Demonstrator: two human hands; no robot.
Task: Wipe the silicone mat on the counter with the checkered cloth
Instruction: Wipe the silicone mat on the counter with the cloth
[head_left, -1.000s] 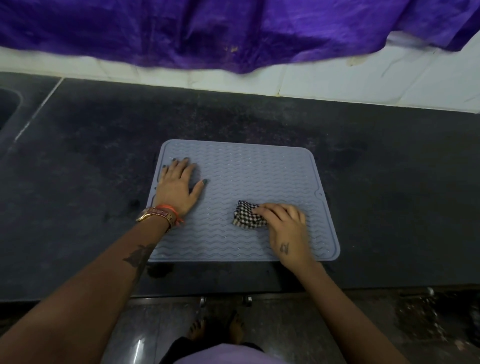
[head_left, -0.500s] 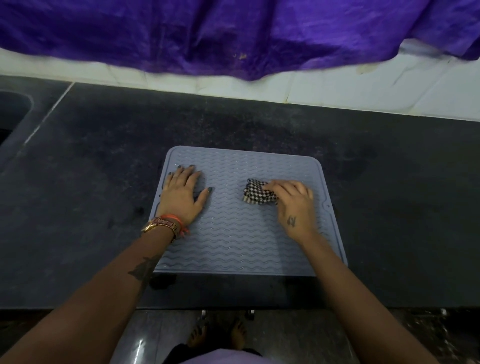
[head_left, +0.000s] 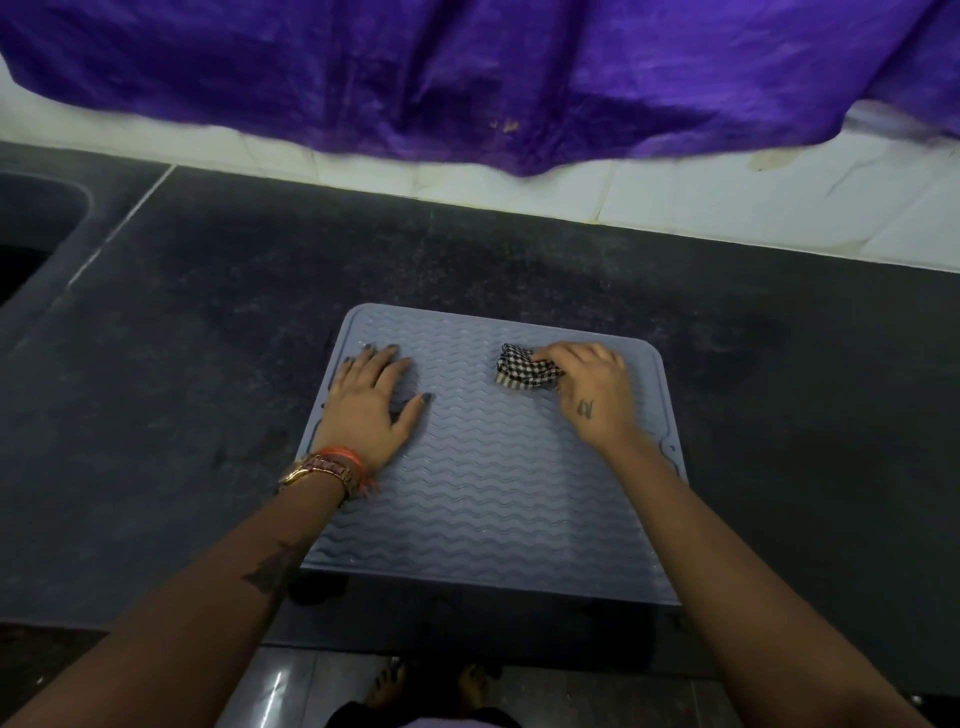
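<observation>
A grey-blue silicone mat (head_left: 483, 499) with a wavy ribbed surface lies flat on the dark counter (head_left: 197, 395). My left hand (head_left: 371, 410) rests palm down on the mat's left part, fingers straight and spread. A small bunched black-and-white checkered cloth (head_left: 524, 371) sits on the far right part of the mat. My right hand (head_left: 589, 392) holds the cloth from its right side, fingers curled onto it, pressing it against the mat.
A sink basin (head_left: 31, 228) opens at the far left of the counter. White tiles (head_left: 727, 208) line the back wall, with a purple cloth (head_left: 467, 78) hanging over them. The counter's front edge runs just below the mat, with the floor and feet beneath.
My right hand has slid the checkered cloth away from me, from the near right part of the mat to its far right part. My left hand stays planted on the mat.
</observation>
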